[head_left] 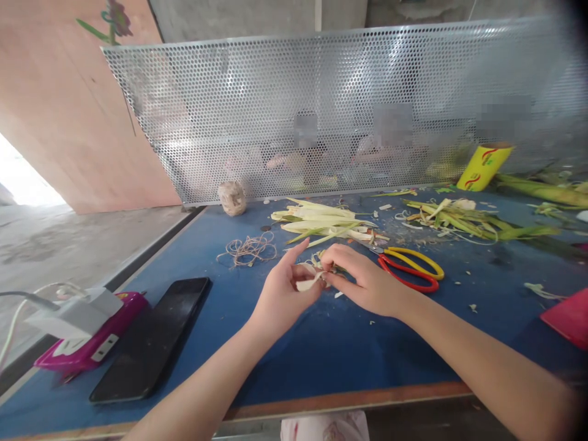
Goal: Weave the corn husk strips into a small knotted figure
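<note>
Near the middle of the blue table my left hand (289, 285) is closed on a pale strip of corn husk (309, 283), its thumb pointing up and away. My right hand (353, 275) meets it from the right, thumb and forefinger pinching the same husk strip. Fingers hide part of the strip. Just beyond both hands lies a pile of pale green corn husks (321, 220). Scissors with red and yellow handles (413, 268) rest to the right of my right hand. A loose tangle of thin string (248, 250) lies to the left.
A black phone (154, 340) and a magenta power strip (110, 343) with a white plug occupy the left. A perforated metal screen (275, 110) borders the back, with people behind it. More husks (478, 223), a yellow tube (484, 166) and a pink object (569, 318) are right.
</note>
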Available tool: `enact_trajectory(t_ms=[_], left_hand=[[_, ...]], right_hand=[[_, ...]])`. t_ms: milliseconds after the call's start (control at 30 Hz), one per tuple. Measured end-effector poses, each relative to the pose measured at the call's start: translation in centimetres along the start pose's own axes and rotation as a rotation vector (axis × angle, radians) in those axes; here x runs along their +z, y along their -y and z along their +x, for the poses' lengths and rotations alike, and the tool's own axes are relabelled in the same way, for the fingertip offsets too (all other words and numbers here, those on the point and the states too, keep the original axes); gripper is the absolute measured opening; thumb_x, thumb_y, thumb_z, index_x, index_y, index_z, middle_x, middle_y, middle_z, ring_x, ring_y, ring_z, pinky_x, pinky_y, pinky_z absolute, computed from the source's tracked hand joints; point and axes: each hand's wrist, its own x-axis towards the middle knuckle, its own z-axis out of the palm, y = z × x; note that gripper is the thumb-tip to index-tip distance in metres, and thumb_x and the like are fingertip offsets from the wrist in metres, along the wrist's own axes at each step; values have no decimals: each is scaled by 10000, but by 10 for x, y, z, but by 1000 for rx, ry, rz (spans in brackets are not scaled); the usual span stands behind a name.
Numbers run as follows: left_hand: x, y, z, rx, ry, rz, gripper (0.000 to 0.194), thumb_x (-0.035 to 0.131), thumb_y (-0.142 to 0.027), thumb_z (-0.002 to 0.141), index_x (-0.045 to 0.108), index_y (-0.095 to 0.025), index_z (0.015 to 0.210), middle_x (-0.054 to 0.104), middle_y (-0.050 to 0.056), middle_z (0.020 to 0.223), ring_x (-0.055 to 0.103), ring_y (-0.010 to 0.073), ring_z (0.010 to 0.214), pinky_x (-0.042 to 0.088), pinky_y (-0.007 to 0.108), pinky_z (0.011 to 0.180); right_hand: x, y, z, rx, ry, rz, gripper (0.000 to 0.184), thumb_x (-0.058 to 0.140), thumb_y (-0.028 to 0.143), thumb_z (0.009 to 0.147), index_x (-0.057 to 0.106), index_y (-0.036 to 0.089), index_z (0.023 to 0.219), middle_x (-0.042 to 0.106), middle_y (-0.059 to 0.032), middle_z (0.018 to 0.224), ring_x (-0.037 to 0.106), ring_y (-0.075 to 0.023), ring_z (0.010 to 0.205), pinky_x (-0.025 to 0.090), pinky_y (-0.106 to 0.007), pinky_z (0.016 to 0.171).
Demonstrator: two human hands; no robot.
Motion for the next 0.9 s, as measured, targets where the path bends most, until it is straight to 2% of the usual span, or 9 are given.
enact_trajectory(t_ms=[67,233,333,467,567,700,833,900], left_hand=[[0,1,1,-19,7,-8,715,654,-144,652,341,-140,1295,608,-20,646,591,126,636,463,281,674],[0,2,2,37,52,-26,676,655,-142,643,337,-133,1239,600,-21,686,587,127,653,454,290,681],[1,1,0,56,55,-6,641,639,-178,677,328,-123,1234,592,-22,663,578,130,651,452,306,690],[1,1,-1,67,45,-13,751,666,-185,677,241,-161,1296,580,-43,631,568,127,636,458,311,676],[0,3,0,69,21,-34,752,670,-162,676,231,-173,1287,566,-62,598,551,108,594,459,290,649],[-1,3,2,65,4,-45,729,667,-146,669,253,-158,1269,556,-66,587,536,99,583,448,269,630],[-2,3,3,54,-20,-65,783,675,-138,649,231,-156,1294,555,-69,595,528,92,582,438,255,625],[-2,3,3,49,-27,-73,825,678,-139,643,199,-154,1314,557,-68,606,526,90,586,434,251,623]], right_hand=[[1,0,0,50,-4,62,70,440,171,864,434,202,802,476,-11,821,467,-136,781,405,-269,729],[3,1,2,227,-56,212,139,450,219,858,436,193,721,465,18,710,464,-111,666,391,-221,619],[2,2,3,287,-83,252,142,490,222,824,450,190,693,469,25,656,457,-107,625,376,-217,580],[2,2,5,349,-85,309,136,526,229,795,464,188,681,485,27,631,446,-103,596,369,-225,560],[4,1,5,413,-87,424,151,563,285,784,454,194,731,492,41,608,443,-93,552,362,-219,523],[5,0,5,440,-114,564,202,591,284,774,415,217,846,481,76,557,440,-82,499,355,-203,490],[-3,2,4,418,-121,662,61,451,183,846,433,218,892,495,70,574,499,-80,533,413,-215,559],[-8,2,3,384,-78,668,104,427,152,848,475,214,917,530,54,610,525,-80,563,430,-212,577]])
